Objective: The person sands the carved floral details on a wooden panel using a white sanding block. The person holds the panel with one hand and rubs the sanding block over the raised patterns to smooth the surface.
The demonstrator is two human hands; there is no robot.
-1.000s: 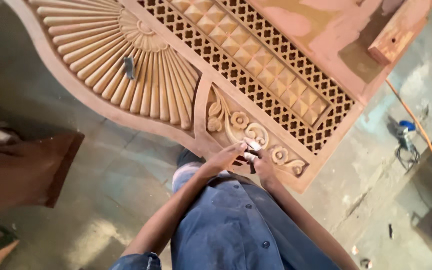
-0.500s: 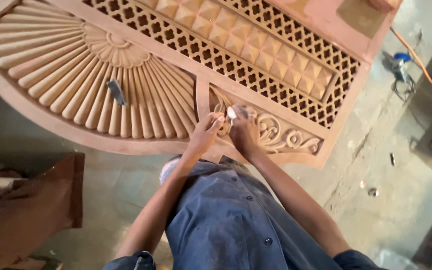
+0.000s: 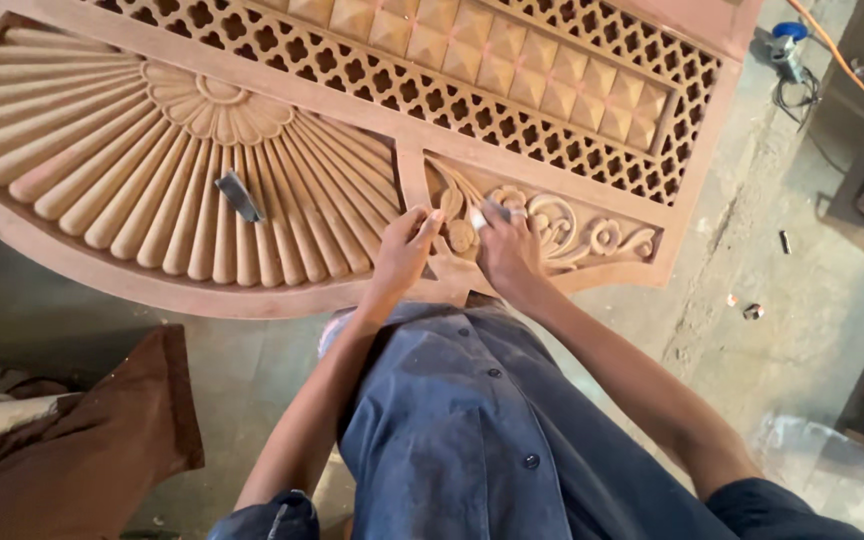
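Hands worked the carved panel (image 3: 352, 110), at its scroll carving (image 3: 562, 228). Left hand (image 3: 404, 255) lay open, pressed just left of the scrolls. Right hand (image 3: 505, 245) pinched a small sanding piece (image 3: 487, 213) against them. Scraper (image 3: 239, 196) rested on the panel's fan, well left.

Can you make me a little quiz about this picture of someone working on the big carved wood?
1. True or false: both hands rest on the fan-shaped ribs.
2. What lies loose on the fan-shaped ribs? A) a small dark flat piece B) a hammer C) a cup
3. Which part of the carved wooden panel does the right hand press on?

Key:
1. False: the left hand and right hand are at the flower scroll carving.
2. A, the small dark flat piece.
3. The flower scroll carving.
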